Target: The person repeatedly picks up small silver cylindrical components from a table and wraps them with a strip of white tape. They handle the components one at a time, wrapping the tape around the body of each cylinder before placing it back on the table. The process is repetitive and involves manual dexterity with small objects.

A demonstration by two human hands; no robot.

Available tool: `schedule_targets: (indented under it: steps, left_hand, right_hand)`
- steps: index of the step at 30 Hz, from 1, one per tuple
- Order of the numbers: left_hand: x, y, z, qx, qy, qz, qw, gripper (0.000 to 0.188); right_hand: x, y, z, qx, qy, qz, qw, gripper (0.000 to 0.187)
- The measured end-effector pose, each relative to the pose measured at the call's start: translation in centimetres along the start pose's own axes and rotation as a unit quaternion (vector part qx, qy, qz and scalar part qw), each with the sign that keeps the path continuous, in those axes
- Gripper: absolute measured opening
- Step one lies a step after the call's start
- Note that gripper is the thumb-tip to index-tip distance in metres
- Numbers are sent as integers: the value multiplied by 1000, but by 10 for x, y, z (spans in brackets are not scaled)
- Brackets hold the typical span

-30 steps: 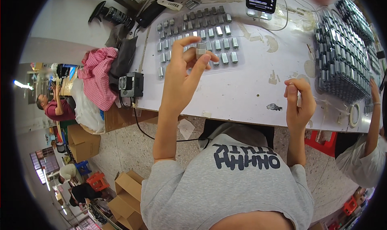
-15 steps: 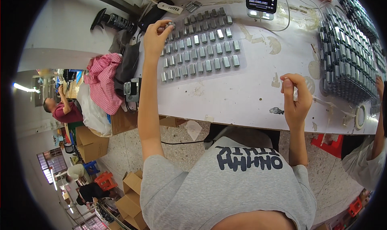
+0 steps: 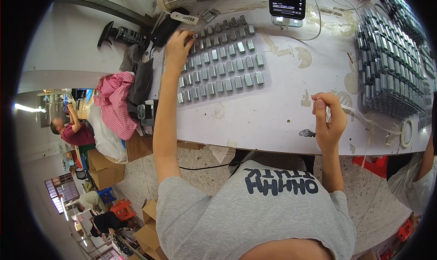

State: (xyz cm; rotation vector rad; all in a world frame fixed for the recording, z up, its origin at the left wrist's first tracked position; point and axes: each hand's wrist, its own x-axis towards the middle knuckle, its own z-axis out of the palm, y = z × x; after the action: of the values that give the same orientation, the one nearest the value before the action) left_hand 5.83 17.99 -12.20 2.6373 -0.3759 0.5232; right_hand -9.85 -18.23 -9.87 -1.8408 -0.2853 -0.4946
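Observation:
At the far-left corner of a clear plastic tray (image 3: 266,84), my left hand (image 3: 178,48) pinches a small silver metal part (image 3: 195,36) between thumb and fingertips. The tray holds rows of similar silver metal blocks (image 3: 221,68), each a short upright box shape; my wrist and fingers cover some at the left end. Over the bare tabletop, well right of the tray, my right hand (image 3: 331,121) is raised with thumb and forefinger pressed together. Whatever is between those fingertips is too small to name.
Stacked trays of silver blocks (image 3: 391,73) stand at the right, with a tape roll (image 3: 406,133) below them. A phone (image 3: 287,1) stands at the back, a cable beside it. A spray bottle (image 3: 127,36) and pink checked cloth (image 3: 116,100) lie left. Another person's sleeve (image 3: 412,182) shows at right.
The whole view has shifted slightly. My left fingertips, with the metal part, sit closer to the tray's blocks. My right hand keeps its pinch at nearly the same place.

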Motion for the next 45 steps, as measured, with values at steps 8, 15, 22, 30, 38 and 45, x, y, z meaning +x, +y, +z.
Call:
schedule_targets:
  steps: [8,15,22,30,38,45]
  left_hand:
    - [1,-3,-4,52,-2,1,999,14]
    - [33,36,-18,21,112,28,993,16]
    - [70,158,19,-65,-15,226,972,16]
    - [108,161,50,18,93,232,968,38]
    - [65,72,-23,96,108,84,986,25]
    - [25,29,-4,201,-79,32,976,18]
  right_hand:
    - [-1,0,1,-3,9,-10,1000,6]
    - [0,-5,-3,128,2,52,990,7]
    - [5,-1,-6,180,-11,27,983,10]
    - [5,-1,-13,174,-11,64,983,13]
    - [1,-3,-9,127,-23,23,991,28]
    - [-2,-4,-3,104,-16,52,993,35]
